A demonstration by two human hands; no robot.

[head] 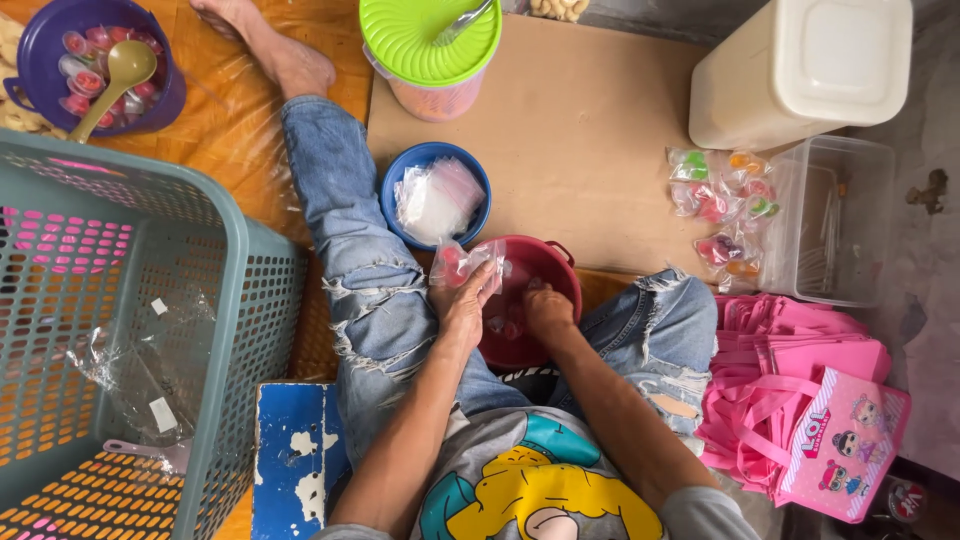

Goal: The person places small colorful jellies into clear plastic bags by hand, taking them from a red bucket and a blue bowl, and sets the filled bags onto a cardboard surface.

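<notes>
My left hand (465, 300) holds a small clear plastic bag (462, 262) with red jelly cups inside, just over the left rim of a dark red bowl (560, 262). My right hand (548, 312) reaches down into that bowl among small jelly cups; its fingers are curled, and what they grip is hidden. A blue bowl (400, 185) with a stack of empty clear bags (438, 200) sits just beyond the red bowl.
A grey-green plastic basket (240, 300) stands at the left. A purple bowl (30, 60) of jelly cups with a spoon is far left. A green-lidded container (430, 40), filled bags (722, 200), a white tub (800, 70), a clear box (850, 220) and pink bags (800, 400) lie around.
</notes>
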